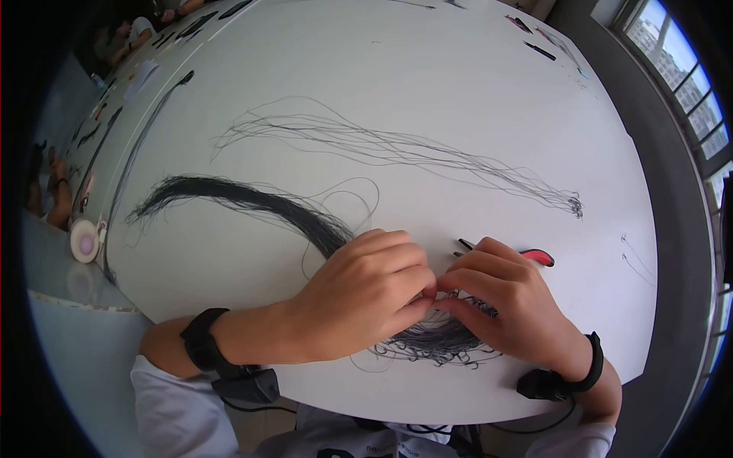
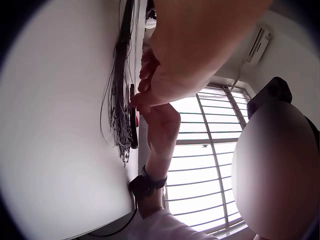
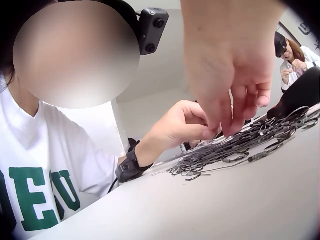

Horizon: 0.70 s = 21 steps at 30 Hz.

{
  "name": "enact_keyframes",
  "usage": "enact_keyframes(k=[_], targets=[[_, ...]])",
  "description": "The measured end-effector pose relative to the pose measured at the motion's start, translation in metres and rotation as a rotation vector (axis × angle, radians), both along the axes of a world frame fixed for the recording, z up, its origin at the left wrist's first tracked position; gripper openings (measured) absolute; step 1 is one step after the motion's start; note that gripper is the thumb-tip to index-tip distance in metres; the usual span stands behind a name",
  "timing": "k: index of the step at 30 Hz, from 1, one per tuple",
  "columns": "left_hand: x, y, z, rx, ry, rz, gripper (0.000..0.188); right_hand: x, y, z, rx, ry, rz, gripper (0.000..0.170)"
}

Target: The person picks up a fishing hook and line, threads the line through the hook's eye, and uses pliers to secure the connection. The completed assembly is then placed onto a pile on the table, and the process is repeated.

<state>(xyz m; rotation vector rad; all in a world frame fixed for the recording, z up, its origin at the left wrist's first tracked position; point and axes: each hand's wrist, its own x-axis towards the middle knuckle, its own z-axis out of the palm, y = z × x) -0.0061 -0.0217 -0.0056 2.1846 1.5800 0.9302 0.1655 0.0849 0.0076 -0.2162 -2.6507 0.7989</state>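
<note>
A thick bundle of thin dark lines [image 1: 267,204] runs across the white table and under my hands. Its near end spreads into many small hook-shaped ends [image 1: 439,345], seen close in the right wrist view as dark hooks [image 3: 230,150]. Over this end, my left hand [image 1: 374,282] pinches a thin hooked line between thumb and forefinger. My right hand [image 1: 508,294] meets it there, thumb and forefinger pinching the same line, other fingers loosely bent. The fingertips hide most of the line. Behind the right hand lie pliers with red and black handles [image 1: 538,256], partly covered.
A looser bundle of thin lines [image 1: 382,141] lies farther back across the table [image 1: 458,69]. A black-handled tool [image 1: 540,51] is at the far right. At the left stand a round white device [image 1: 85,240] and other people [image 1: 134,38]. Cables hang from my wristbands.
</note>
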Motion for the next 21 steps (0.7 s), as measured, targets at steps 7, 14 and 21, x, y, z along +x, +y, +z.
enact_keyframes(k=[7,14,21], targets=[[-0.001,0.000,0.005,0.109,-0.151,0.003,0.015,0.009,0.003,0.011,-0.098,0.039,-0.046,0.016],[-0.005,-0.005,0.031,-0.449,-0.953,-0.054,0.009,0.023,-0.001,0.011,-0.156,0.073,-0.202,0.016],[0.004,0.003,0.023,-0.235,-1.150,-0.123,0.022,0.025,-0.022,0.017,0.111,-0.017,0.082,0.015]])
